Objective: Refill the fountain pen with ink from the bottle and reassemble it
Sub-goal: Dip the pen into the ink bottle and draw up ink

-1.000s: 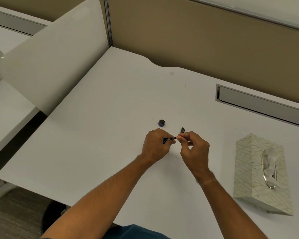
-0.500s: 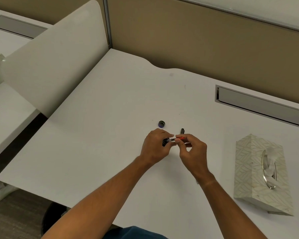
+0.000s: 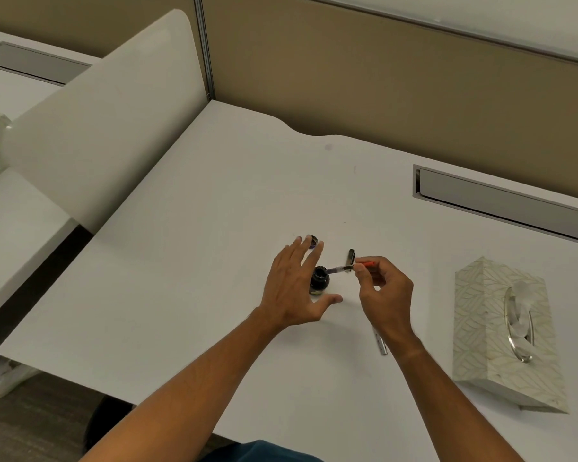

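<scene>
A small dark ink bottle (image 3: 319,280) stands open on the white desk (image 3: 187,281). Its cap (image 3: 313,242) lies just behind it, partly hidden by my fingers. My left hand (image 3: 292,288) hovers spread beside the bottle, fingers straight, holding nothing. My right hand (image 3: 381,295) pinches the pen's inner part (image 3: 342,269), a clear tube with an orange-red end, its tip pointing at the bottle's mouth. A dark pen piece (image 3: 351,257) lies behind the tube. A silvery pen piece (image 3: 380,343) lies on the desk under my right wrist.
A patterned tissue box (image 3: 501,335) lies at the right. A grey cable tray slot (image 3: 501,205) is set into the desk at the back right. A white divider panel (image 3: 107,128) stands at the left, a beige partition wall behind.
My left hand let go of the ink bottle and opened, fingers now spread. The bottle is now uncovered. My right hand still pinches the tube, now aimed at the bottle's mouth.
</scene>
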Demonstrator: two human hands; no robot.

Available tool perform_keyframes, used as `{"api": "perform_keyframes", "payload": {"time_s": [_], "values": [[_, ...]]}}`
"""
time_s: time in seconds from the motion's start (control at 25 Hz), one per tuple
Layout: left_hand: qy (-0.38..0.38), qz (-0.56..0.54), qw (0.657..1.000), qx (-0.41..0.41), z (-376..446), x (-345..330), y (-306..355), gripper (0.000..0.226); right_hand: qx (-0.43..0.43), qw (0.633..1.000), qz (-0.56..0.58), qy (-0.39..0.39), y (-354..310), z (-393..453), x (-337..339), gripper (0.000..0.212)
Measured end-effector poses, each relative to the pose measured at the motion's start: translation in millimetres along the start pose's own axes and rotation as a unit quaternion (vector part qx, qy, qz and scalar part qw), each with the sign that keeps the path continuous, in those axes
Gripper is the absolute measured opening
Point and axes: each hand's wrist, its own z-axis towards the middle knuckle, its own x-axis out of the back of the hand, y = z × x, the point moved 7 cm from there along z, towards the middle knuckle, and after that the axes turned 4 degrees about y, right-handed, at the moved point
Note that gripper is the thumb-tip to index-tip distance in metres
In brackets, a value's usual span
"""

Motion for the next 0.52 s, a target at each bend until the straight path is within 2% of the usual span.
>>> {"api": "perform_keyframes", "payload": {"time_s": [0.52], "values": [[-0.054, 0.064, 0.996, 0.011, -2.7, -2.4, -0.5, 0.109, -0.041, 0.998, 0.052, 0.009, 8.8, -4.5, 6.0, 0.015]]}}
